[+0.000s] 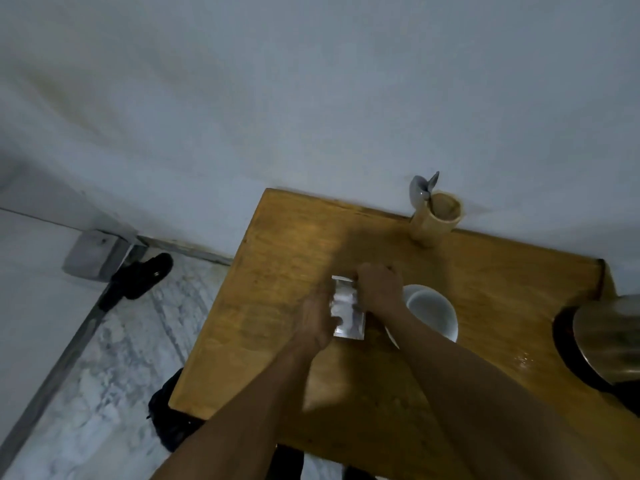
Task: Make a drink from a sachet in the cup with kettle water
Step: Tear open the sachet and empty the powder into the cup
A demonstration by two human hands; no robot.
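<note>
Two hands meet over the middle of the wooden table (277, 271), both pinched on a silvery sachet (347, 308): the left hand (317, 318) grips its lower left edge while the right hand (379, 289) clamps the upper right corner, a hold that looks like the set-up for tearing the top open. The sachet is held upright and just beside the white cup (433, 315), which stands at about 3 o'clock from it, mouth up and, as far as can be seen, empty; keeping the packet that close should make tipping the powder in a short move. The right forearm crosses the near rim of the cup, so part of the rim is hidden. Whether the sachet is already torn cannot be told, since motion blur softens it. Further out at 3 o'clock, at the table's right edge, a steel kettle (609, 341) sits on a dark base, with a few water drops on the wood near it; it is well apart from the hands and nothing blocks the reach to it. At 1 o'clock, against the wall, a bamboo holder (438, 220) carries spoons (424, 187), likely for stirring. Down on the floor at 9 o'clock lies a dark sandal (142, 277).
</note>
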